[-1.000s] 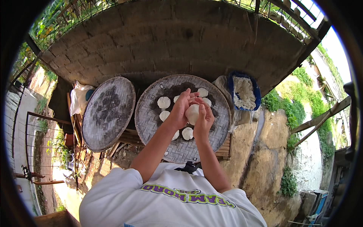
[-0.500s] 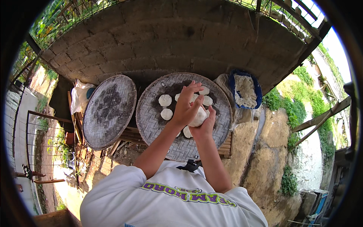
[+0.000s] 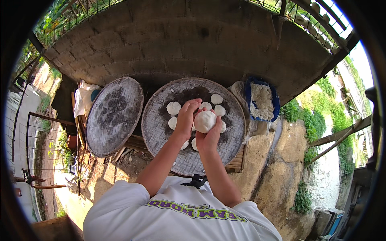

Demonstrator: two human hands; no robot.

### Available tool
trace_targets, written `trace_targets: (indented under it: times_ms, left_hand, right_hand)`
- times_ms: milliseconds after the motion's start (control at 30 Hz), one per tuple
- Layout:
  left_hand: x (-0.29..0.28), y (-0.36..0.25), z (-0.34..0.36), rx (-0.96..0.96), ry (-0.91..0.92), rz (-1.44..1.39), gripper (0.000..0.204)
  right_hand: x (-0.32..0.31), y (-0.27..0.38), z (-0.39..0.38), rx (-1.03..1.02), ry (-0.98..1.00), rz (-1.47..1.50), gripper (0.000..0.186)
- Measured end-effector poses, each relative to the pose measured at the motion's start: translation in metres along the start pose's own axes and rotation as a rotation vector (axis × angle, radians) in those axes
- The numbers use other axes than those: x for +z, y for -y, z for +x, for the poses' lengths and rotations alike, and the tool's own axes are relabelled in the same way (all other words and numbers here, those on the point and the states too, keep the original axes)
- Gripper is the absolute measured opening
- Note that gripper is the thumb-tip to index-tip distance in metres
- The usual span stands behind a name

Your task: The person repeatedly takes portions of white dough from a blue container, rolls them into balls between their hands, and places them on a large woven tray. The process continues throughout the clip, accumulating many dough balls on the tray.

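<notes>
A round white dough ball (image 3: 205,121) rests in my right hand (image 3: 209,138), whose fingers curl round it from below. My left hand (image 3: 186,119) is held upright just left of the ball, its fingers stretched out and slightly bent; whether its edge touches the ball I cannot tell. Both hands are over a round woven bamboo tray (image 3: 161,140). Several flattened white rounds lie on that tray, among them one at the left (image 3: 173,108) and one at the far right (image 3: 216,99). My hands and forearms hide some of them.
A second woven tray (image 3: 114,116), dusted white, leans at the left. To the right stands a blue container (image 3: 276,105) of crumbly white dough (image 3: 262,101), beside plastic sheeting (image 3: 240,89). A block wall (image 3: 181,44) rises behind. White bags (image 3: 84,98) are at far left.
My left hand has come down off the top of the dough ball to its left side. The ball now shows fully in my right hand, its top uncovered.
</notes>
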State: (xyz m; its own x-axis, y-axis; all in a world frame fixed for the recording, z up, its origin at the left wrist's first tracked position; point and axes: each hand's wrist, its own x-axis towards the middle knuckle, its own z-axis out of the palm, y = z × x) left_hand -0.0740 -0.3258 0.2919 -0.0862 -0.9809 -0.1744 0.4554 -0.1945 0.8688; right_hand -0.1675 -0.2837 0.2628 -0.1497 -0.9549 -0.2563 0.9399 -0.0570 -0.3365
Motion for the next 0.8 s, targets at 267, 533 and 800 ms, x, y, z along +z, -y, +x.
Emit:
trace_targets:
  times_ms: [267,533,800]
  left_hand:
    - [-0.044,0.067,0.023,-0.429,-0.062,-0.356,0.044]
    - [-0.045,0.175,0.169,-0.108,-0.149,0.483,0.047]
    - [-0.082,0.230,0.313,-0.155,-0.203,0.654,0.051]
  right_hand:
    - [-0.056,-0.006,0.045,0.240,-0.123,-0.804,0.071]
    - [-0.101,0.026,0.206,0.573,-0.173,-0.447,0.054]
    - [-0.170,-0.016,0.373,0.647,-0.191,-0.674,0.065]
